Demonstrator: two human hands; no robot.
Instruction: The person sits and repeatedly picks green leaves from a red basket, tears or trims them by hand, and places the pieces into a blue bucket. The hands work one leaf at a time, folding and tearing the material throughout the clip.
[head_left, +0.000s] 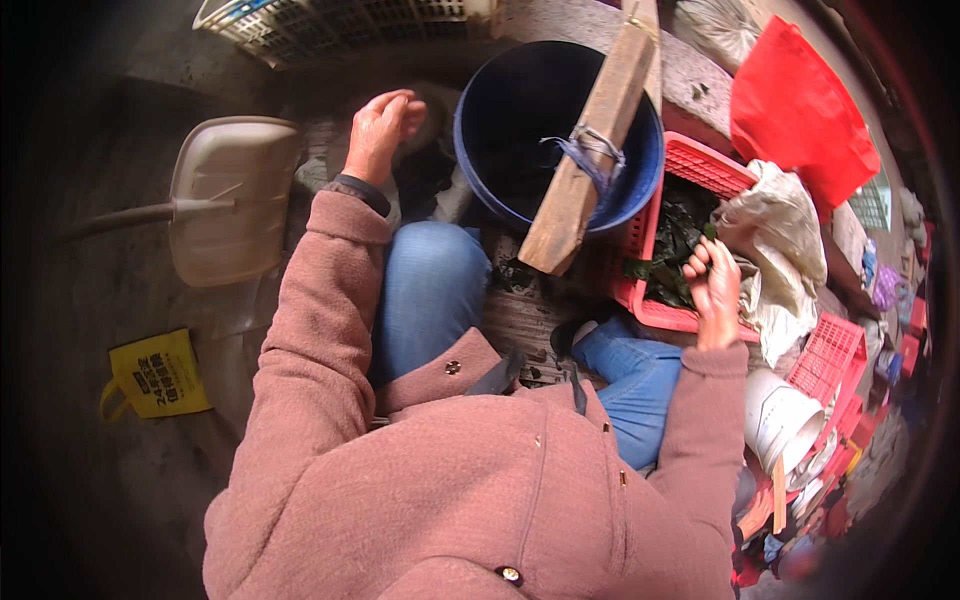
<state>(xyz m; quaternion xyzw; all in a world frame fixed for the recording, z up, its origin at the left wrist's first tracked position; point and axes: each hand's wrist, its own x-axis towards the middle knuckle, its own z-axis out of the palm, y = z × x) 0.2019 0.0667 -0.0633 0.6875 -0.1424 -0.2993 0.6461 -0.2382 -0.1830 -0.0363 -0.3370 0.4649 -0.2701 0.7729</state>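
Observation:
My left hand is raised left of a round blue tub, fingers curled; whether anything lies in them cannot be told. A wooden beam crosses the tub's right side, with a cord or cloth strip tied round it. Over a red plastic basket of dark wet leafy material is my right hand, its fingers bent together. A small green piece shows at its fingertips; whether it is gripped is unclear. A whitish woven sack hangs over the basket's right side.
At the left lie a dustpan-like scoop or shovel and a yellow bag. A pale plastic crate stands at the top. On the right are a red bag, a white bucket, red baskets and another person's hand.

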